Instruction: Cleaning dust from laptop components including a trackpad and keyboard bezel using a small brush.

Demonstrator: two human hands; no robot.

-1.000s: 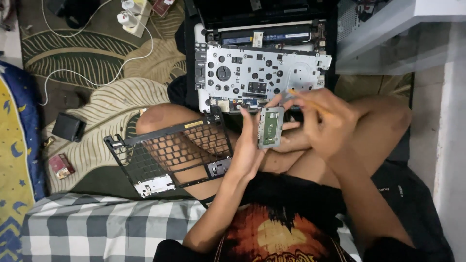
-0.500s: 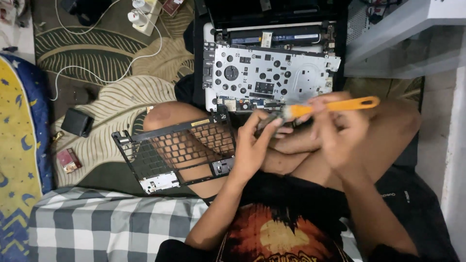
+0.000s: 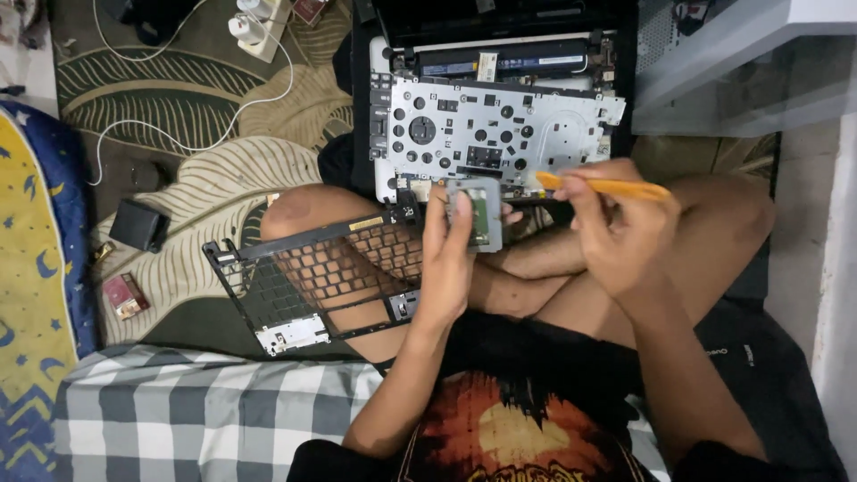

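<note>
**Small module held upright, pry tool just to its right**

The left hand [image 3: 446, 268] clamps the small grey module [image 3: 478, 214] upright over the lap. The right hand [image 3: 620, 236] grips an orange pry tool [image 3: 607, 186], lying crosswise, tip just beside the module's upper edge.

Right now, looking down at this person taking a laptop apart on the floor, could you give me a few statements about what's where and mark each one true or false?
1. The left hand holds a small grey module with a green board. True.
2. The right hand holds a blue screwdriver. False: it holds an orange pry tool.
3. The black keyboard frame rests on the person's leg. True.
4. The opened laptop base lies on the checked cloth. False: it lies on the leaf-patterned rug, beyond the knees.
5. A white power strip sits on the rug. True.
</note>
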